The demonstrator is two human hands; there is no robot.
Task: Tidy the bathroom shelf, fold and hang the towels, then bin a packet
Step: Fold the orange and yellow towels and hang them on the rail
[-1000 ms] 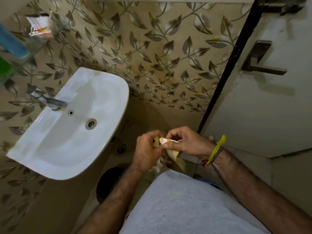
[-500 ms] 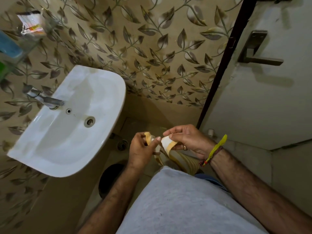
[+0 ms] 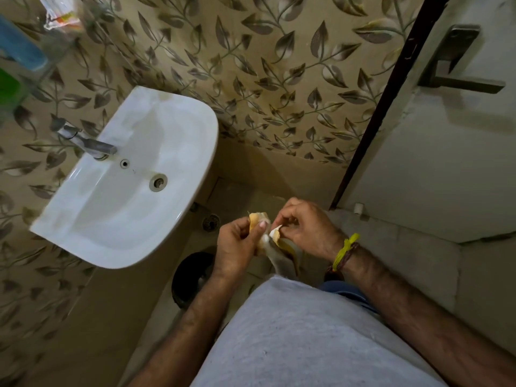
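A small white towel with yellow stripes (image 3: pixel 282 259) hangs in front of my waist, held by its top edge. My left hand (image 3: pixel 237 247) pinches one yellow-edged corner between thumb and fingers. My right hand (image 3: pixel 304 230) pinches the other corner, and the two hands nearly touch. The towel's lower part drops behind my grey shirt. On the glass shelf (image 3: pixel 55 54) at the top left sit a white packet (image 3: pixel 60 12), a blue item (image 3: pixel 19 48) and a green item (image 3: pixel 8 85). A round black bin (image 3: pixel 192 277) stands on the floor below my left hand.
A white sink (image 3: pixel 125 185) with a metal tap (image 3: pixel 86 142) is fixed to the leaf-patterned wall on the left. The grey door (image 3: pixel 446 163) with its lever handle (image 3: pixel 458 68) closes the right side. A floor drain (image 3: pixel 210 222) lies near the sink.
The towel corners were spread a little apart half a second ago; my hands have now drawn them close together again. The view has tilted slightly.
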